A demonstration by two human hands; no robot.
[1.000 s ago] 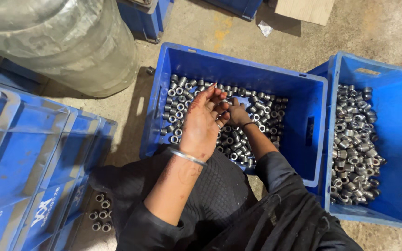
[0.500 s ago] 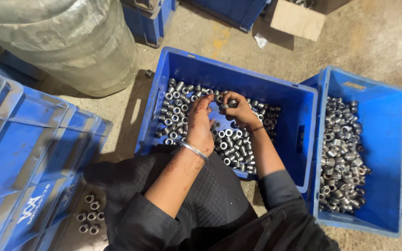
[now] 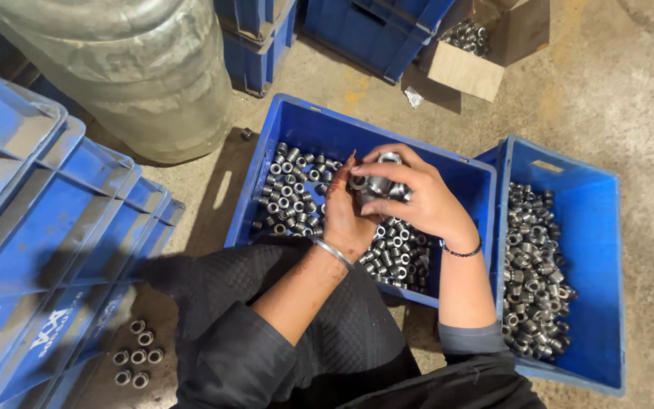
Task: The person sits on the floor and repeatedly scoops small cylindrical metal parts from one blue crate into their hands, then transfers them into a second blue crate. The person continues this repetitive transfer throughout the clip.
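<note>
Two hands, left hand [image 3: 344,216] and right hand [image 3: 416,197], grip small metal rings [image 3: 378,182] tight in their fingers above a blue box [image 3: 463,173] of rings.

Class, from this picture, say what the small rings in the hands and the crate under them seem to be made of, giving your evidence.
Rings: likely steel, bare machined finish; grey with bright glints. Crate: apparently moulded plastic, matte; uniform blue, scuffed, dusty walls.

Directly ahead on the concrete floor [image 3: 630,91]: blue plastic crate of small steel rings [image 3: 289,125]. Just right of it, second blue plastic crate [image 3: 599,227]. Left, stacked blue crates [image 3: 47,220]. Behind, open cardboard box [image 3: 486,45].
</note>
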